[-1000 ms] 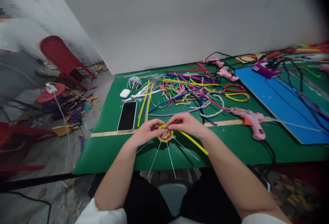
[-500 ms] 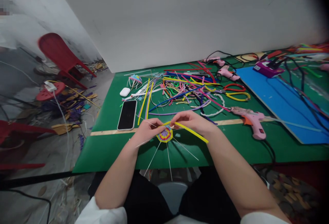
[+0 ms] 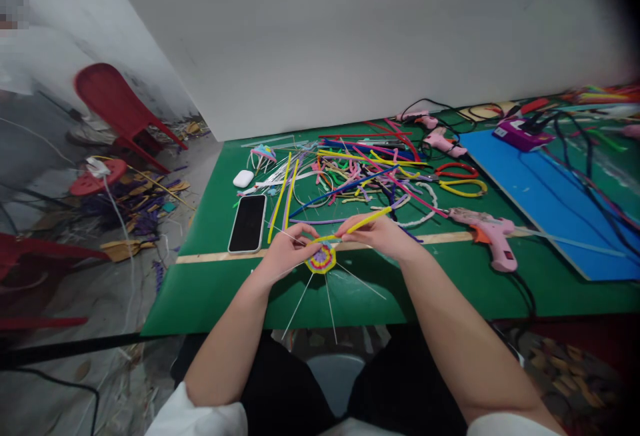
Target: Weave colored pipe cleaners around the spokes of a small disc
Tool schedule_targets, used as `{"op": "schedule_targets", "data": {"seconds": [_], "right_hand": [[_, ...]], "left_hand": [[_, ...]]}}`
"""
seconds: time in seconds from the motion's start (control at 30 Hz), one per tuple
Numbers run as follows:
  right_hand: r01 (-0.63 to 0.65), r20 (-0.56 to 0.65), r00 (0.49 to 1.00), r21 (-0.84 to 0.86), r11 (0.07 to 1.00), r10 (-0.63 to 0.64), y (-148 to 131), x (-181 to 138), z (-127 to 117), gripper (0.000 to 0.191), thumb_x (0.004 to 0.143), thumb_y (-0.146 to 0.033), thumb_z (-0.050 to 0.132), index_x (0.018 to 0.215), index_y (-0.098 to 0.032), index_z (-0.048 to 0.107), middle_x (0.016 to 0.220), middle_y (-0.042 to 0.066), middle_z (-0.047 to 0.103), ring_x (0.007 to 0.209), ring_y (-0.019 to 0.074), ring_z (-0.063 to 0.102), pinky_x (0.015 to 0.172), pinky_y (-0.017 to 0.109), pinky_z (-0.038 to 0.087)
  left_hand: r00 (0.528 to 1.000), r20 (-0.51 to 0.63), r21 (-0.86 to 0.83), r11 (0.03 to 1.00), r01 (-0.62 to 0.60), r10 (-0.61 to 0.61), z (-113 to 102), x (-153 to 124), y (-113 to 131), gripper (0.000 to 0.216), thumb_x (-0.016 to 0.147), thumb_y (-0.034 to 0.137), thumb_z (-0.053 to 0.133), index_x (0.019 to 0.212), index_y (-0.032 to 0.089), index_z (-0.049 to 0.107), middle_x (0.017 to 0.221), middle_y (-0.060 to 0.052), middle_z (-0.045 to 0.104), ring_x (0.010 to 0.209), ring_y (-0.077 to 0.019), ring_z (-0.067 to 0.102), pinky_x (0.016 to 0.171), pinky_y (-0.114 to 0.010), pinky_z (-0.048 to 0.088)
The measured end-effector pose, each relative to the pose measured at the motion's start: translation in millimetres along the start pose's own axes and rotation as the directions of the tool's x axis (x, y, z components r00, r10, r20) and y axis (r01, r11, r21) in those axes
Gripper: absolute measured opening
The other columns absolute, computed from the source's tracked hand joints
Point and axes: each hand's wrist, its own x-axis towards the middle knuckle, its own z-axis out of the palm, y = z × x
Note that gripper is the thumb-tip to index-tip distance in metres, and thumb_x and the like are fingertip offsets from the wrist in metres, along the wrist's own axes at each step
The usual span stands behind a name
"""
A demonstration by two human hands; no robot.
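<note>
At the near edge of the table (image 3: 450,289), the left hand (image 3: 287,249) is pinched shut on the rim of a small woven disc (image 3: 321,259). The right hand (image 3: 383,236) is closed on a yellow pipe cleaner (image 3: 367,221) that runs up and right from the disc. The disc sits between both hands, just above the table.

Risk, as judged: a hard pull could bend the thin white spokes (image 3: 330,309) or loosen the weave.

Count: 1 disc, 1 phone (image 3: 247,223), 1 earbud case (image 3: 243,179), 2 pink glue guns (image 3: 487,236) clearly seen. The pipe cleaner pile (image 3: 360,179) is uncountable.
</note>
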Motion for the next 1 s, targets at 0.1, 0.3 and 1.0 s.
{"op": "schedule_targets", "data": {"seconds": [0.1, 0.3, 1.0], "right_hand": [[-0.04, 0.031, 0.999, 0.052, 0.998, 0.039, 1.1, -0.5, 0.9, 0.02, 0.063, -0.032, 0.074, 0.074, -0.016, 0.071, 0.076, 0.004, 0.069, 0.073, 0.0161, 0.062, 0.068, 0.028, 0.048], [-0.088, 0.12, 0.99, 0.113, 0.99, 0.075, 2.2, -2.2, 0.6, 0.021, 0.062, -0.031, 0.074, 0.076, -0.016, 0.071, 0.074, 0.003, 0.07, 0.07, 0.0153, 0.064, 0.067, 0.027, 0.049], [0.242, 0.268, 0.96, -0.665, 0.706, -0.077, -63.1, -37.1, -5.6, 0.016, 0.078, -0.015, 0.055, 0.085, -0.019, 0.069, 0.078, 0.004, 0.068, 0.074, 0.0161, 0.059, 0.065, 0.025, 0.039]], "left_hand": [[1.0, -0.021, -0.012, 1.0, -0.002, 0.002, 0.3, 0.3, 0.8, 0.027, 0.065, 0.034, 0.07, 0.075, 0.015, 0.054, 0.058, 0.003, 0.058, 0.053, -0.0083, 0.056, 0.049, -0.017, 0.041], [1.0, -0.007, 0.046, 0.999, -0.005, 0.005, -0.6, 0.0, -2.1, 0.026, 0.065, 0.036, 0.07, 0.07, 0.014, 0.057, 0.066, 0.0, 0.062, 0.058, -0.01, 0.059, 0.054, -0.02, 0.045], [0.993, 0.052, 0.114, 0.988, 0.1, -0.107, 9.3, 1.0, -2.0, 0.021, 0.065, 0.032, 0.067, 0.067, 0.014, 0.056, 0.053, 0.004, 0.054, 0.048, -0.0076, 0.05, 0.045, -0.018, 0.036]]}}
